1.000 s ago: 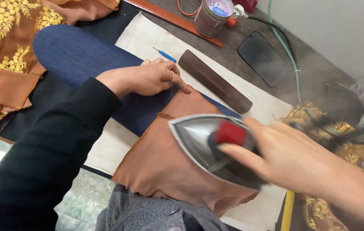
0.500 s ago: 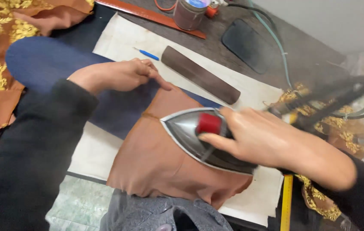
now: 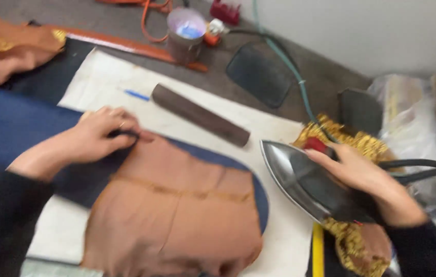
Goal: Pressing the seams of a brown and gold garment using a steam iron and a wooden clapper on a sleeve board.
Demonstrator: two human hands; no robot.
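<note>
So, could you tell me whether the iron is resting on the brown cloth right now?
No, the iron is off to the side of the brown cloth, held by the right hand.

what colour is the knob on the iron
Red, seen in the head view: the knob sits just beside the right hand.

a dark wooden roller (image 3: 200, 114), blue pen (image 3: 137, 95), grey cup (image 3: 185, 35), orange ruler (image 3: 131, 47) and black pad (image 3: 261, 73) lie about.
</note>
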